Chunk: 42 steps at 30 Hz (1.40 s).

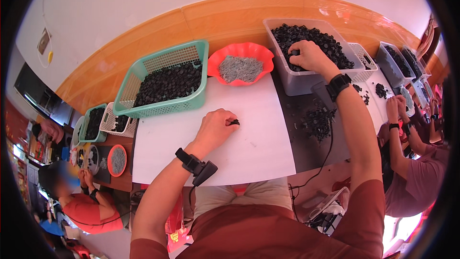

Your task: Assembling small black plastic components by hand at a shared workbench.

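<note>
Clear bin (292, 84), green basket (132, 74): seemingly black caps.

A dark flat rectangular screen (36, 97) hangs on the wall at the far left of the frame, its face blank and glossy. At the lower middle, beside the person's left thigh, sits a red plastic package with yellow print (175, 234), partly hidden by the forearm. At the left edge, colourful packages (36, 146) crowd together, too blurred to tell apart.

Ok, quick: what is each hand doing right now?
Left hand: closed on a small black part, resting on the white sheet.
Right hand: fingers curled into black parts in the clear bin.
</note>
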Each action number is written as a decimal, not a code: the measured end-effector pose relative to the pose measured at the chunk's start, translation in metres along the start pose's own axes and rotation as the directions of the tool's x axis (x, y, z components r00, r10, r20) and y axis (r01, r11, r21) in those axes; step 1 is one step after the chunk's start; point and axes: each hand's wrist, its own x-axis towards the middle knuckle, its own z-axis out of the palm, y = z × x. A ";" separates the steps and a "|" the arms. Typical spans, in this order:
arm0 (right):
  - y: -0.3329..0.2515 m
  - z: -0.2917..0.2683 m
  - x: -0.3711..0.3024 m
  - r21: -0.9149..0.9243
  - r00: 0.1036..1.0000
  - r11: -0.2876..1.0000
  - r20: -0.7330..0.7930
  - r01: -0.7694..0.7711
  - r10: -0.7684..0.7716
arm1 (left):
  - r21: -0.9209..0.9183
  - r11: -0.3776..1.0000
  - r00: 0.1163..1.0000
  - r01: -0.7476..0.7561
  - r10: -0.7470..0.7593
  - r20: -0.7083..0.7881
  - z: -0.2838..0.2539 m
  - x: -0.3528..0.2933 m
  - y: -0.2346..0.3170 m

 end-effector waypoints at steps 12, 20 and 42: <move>0.001 -0.002 0.002 0.059 0.995 0.994 -0.030 -0.093 0.095 | -0.009 1.000 0.999 0.029 -0.029 -0.013 0.001 -0.012 0.013; 0.002 -0.011 0.005 0.222 0.961 0.939 -0.036 -0.261 0.275 | -0.023 1.000 0.994 -0.013 0.010 -0.113 -0.002 -0.017 0.019; -0.173 0.055 -0.013 0.779 0.950 0.557 0.304 -0.290 0.069 | -0.309 0.944 0.902 0.114 -0.229 -0.365 -0.008 -0.062 -0.016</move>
